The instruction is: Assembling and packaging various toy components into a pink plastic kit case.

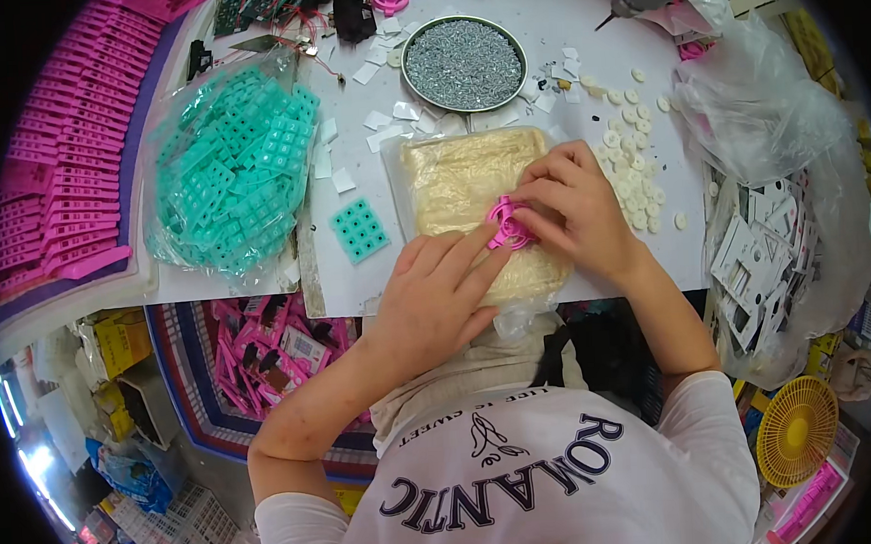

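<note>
A pink round plastic part [503, 232] with an open, spoked frame lies on a beige pad [451, 179] wrapped in clear plastic. My right hand [581, 212] bends its fingers over the part from the right and pinches at it; the fingertips partly hide what they grip. From the left, my left hand [438, 284] reaches across the pad's lower corner. Its fingers are stretched out and a little apart, with the tips touching the part's left edge and the thumb away from it. A teal keypad sheet [359, 230] lies flat, left of the pad.
Behind the pad stands a round tin [464, 65] of small screws. Cream discs [632, 166] are scattered to the right, near a hanging screwdriver tip [611, 18]. A clear bag of teal keypads [232, 169] and stacked pink casings [70, 142] fill the left. White paper squares [380, 119] lie about.
</note>
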`<state>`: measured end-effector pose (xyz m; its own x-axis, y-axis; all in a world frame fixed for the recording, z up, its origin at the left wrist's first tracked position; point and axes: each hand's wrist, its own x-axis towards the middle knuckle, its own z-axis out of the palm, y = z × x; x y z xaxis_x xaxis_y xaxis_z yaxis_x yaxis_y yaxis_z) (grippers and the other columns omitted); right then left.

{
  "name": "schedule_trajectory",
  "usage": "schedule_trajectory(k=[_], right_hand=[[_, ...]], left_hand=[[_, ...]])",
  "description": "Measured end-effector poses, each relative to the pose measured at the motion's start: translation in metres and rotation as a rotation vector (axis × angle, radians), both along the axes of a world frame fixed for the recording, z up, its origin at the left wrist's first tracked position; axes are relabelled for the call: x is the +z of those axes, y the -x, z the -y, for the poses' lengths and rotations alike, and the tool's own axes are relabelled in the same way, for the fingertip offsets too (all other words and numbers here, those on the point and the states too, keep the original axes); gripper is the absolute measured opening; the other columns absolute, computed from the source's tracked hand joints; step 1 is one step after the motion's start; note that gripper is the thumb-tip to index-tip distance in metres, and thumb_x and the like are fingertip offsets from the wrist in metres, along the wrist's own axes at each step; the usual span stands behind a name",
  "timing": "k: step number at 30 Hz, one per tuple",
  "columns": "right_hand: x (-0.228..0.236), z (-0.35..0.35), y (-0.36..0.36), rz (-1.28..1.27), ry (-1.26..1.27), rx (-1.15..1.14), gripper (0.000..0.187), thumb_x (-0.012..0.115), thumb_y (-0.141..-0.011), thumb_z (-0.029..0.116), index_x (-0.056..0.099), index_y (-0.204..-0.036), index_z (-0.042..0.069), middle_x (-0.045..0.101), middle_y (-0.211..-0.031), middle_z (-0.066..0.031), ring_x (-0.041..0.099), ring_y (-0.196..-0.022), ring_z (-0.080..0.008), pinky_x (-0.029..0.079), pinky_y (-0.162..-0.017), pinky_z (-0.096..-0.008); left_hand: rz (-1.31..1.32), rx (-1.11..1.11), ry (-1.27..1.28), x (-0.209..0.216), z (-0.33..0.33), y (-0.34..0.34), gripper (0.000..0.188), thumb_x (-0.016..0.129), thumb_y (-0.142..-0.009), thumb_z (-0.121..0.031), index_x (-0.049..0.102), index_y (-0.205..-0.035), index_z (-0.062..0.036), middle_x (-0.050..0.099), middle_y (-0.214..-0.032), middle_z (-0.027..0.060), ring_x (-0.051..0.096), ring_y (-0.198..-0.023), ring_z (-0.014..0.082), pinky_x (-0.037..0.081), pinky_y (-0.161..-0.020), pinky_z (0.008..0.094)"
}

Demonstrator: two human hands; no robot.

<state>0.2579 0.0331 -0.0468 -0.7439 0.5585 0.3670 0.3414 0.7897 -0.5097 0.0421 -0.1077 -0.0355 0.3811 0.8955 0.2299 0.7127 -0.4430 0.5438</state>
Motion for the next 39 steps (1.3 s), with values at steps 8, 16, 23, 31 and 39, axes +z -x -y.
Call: schedule_trajectory(k=[8,16,23,31,39], right_hand=[[0.005,0.006,0.020,0.138,-0.089,-0.109,0.016,0.076,-0.074,0.007,0.063,-0.084,0.005,0.062,-0.093,-0.0098,0.056,-0.095,-0.0344,0.049,-0.084,-0.0424],[-0.004,0.007,-0.006,0.044,0.005,-0.103,0.029,0.076,-0.079,0.015,0.066,-0.104,0.006,0.061,-0.107,-0.0145,0.053,-0.103,-0.0386,0.044,-0.093,-0.0480],[0.007,0.017,-0.002,-0.007,0.079,-0.040,0.023,0.071,-0.080,0.003,0.065,-0.102,0.004,0.061,-0.105,-0.0145,0.053,-0.104,-0.0353,0.044,-0.094,-0.0437],[0.028,0.021,-0.008,-0.038,0.144,-0.047,0.018,0.076,-0.074,0.002,0.070,-0.092,0.003,0.065,-0.093,-0.0133,0.059,-0.088,-0.0343,0.049,-0.077,-0.0422],[0.015,0.018,-0.065,-0.111,0.082,-0.072,0.014,0.077,-0.081,0.010,0.070,-0.093,0.007,0.066,-0.094,-0.0083,0.061,-0.085,-0.0301,0.051,-0.074,-0.0405]], left_hand=[[-0.114,-0.043,0.083,-0.006,-0.008,-0.005,0.068,0.079,-0.078,-0.035,0.059,-0.135,-0.0021,0.056,-0.142,0.0159,0.050,-0.129,0.0339,0.041,-0.105,0.0494],[0.109,0.138,-0.079,0.076,-0.025,0.109,0.053,0.081,-0.083,-0.026,0.065,-0.131,-0.0084,0.067,-0.125,0.0130,0.063,-0.117,0.0321,0.049,-0.101,0.0462],[-0.301,1.742,-0.630,0.106,-0.062,0.440,0.083,0.081,-0.081,-0.049,0.051,-0.136,0.0046,0.049,-0.140,0.0298,0.037,-0.140,0.0454,0.039,-0.111,0.0531],[-0.290,1.705,-0.341,0.134,-0.154,0.562,0.056,0.073,-0.085,-0.049,0.072,-0.116,-0.0026,0.072,-0.114,0.0245,0.068,-0.109,0.0436,0.053,-0.099,0.0493],[-1.292,1.543,-0.581,0.208,-0.022,0.714,0.034,0.054,-0.102,-0.038,0.075,-0.109,-0.0124,0.074,-0.095,0.0101,0.071,-0.082,0.0257,0.056,-0.067,0.0417]])
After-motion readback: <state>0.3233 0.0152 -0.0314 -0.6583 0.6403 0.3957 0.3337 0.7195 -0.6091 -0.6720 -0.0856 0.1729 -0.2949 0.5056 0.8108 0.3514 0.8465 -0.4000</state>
